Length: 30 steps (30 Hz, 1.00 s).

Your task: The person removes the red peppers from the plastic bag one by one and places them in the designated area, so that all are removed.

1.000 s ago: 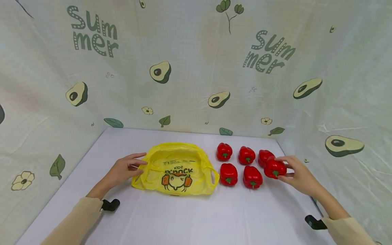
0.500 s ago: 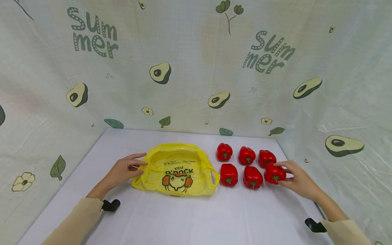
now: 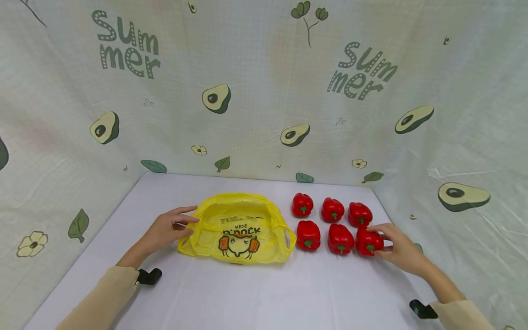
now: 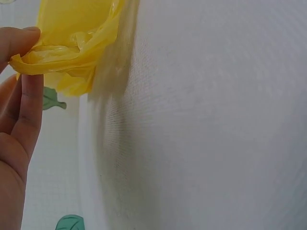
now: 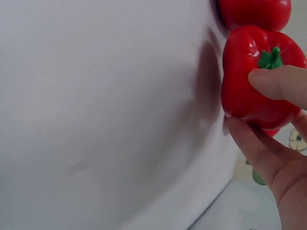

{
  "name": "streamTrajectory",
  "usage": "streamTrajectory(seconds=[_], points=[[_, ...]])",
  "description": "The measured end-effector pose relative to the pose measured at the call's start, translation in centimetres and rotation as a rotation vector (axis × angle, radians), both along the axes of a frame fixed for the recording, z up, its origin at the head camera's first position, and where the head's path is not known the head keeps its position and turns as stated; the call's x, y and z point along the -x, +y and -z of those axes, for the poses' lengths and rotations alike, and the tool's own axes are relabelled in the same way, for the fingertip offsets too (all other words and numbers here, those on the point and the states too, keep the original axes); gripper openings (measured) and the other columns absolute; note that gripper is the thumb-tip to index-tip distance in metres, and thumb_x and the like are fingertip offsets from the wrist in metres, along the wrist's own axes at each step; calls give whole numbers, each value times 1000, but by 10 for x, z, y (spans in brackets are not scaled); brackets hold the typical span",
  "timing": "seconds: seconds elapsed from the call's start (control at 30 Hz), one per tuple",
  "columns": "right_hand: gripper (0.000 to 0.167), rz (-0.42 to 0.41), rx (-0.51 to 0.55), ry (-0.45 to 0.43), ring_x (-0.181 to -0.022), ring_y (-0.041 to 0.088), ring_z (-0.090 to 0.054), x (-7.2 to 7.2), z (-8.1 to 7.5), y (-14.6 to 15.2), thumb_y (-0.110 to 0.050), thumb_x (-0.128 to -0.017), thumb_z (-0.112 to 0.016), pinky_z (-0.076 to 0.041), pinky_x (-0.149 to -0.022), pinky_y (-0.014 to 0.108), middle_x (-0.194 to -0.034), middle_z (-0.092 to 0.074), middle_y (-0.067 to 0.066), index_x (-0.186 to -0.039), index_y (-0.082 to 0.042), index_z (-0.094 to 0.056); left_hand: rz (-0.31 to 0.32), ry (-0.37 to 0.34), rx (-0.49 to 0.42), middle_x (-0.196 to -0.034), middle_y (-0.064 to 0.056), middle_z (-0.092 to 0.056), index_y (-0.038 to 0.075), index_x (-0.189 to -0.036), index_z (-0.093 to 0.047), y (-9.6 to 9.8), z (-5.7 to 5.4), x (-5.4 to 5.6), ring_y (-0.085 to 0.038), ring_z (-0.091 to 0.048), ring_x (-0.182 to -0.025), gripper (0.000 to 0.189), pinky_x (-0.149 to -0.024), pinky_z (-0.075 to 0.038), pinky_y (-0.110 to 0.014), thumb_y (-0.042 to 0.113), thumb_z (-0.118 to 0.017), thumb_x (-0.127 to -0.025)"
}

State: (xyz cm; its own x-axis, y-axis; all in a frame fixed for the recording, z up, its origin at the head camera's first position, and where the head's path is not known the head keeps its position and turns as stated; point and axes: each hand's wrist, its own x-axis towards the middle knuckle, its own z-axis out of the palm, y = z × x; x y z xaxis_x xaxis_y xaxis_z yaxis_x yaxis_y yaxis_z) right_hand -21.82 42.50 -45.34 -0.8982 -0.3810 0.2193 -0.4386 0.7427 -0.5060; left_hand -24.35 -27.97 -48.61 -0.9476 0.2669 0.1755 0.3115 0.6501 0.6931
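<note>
A yellow plastic bag (image 3: 206, 245) with a cartoon print lies on the table, its mouth spread apart. At its left edge my left hand (image 3: 165, 231) pinches the crumpled rim, and the left wrist view shows the yellow film (image 4: 72, 52) between thumb and fingers. On the right, my right hand (image 3: 402, 250) holds a red bell pepper (image 3: 367, 240) with a green stem, low at the table. Seen from the right wrist, the thumb presses beside the stem of this bell pepper (image 5: 240, 81) while the fingers support its other side.
Several more red bell peppers stand in two rows between bag and right hand, among them a back-row bell pepper (image 3: 302, 205) and a front-row bell pepper (image 3: 340, 239). White table (image 3: 264, 298) borders a printed curtain (image 3: 255, 91) behind and at both sides.
My right hand has lowered the bell pepper towards me, to the right end of the front row, uncovering the pepper behind it. The left hand and bag stay put.
</note>
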Motion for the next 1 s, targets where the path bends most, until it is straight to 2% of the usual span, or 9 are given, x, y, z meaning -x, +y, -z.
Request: streamTrajectory(seconds=[0.4, 0.8, 1.0], points=[[71, 17, 5, -45, -118, 46, -61, 3, 7, 2, 8, -77, -90, -66, -76, 37, -133, -62, 18, -138, -13, -61, 2, -4, -2, -159, -5, -54, 19, -122, -81, 1, -2, -2, -21, -70, -107, 30, -87, -57, -19, 14, -84, -93], [70, 21, 12, -71, -118, 49, -59, 3, 7, 5, 12, -76, -88, -66, -77, 38, -133, -58, 21, -135, -7, -57, 3, -5, -16, -159, -5, -54, 19, -122, -81, 2, -1, -1, -22, -69, -110, 30, -88, -57, -18, 14, -84, -92], [70, 28, 16, -104, -120, 52, -58, 1, 6, 7, 9, -76, -89, -66, -78, 40, -135, -56, 24, -136, -6, -55, 10, 4, -14, -159, -6, -55, 19, -122, -81, 2, -1, -1, -22, -69, -108, 30, -87, -58, -19, 13, -84, -92]])
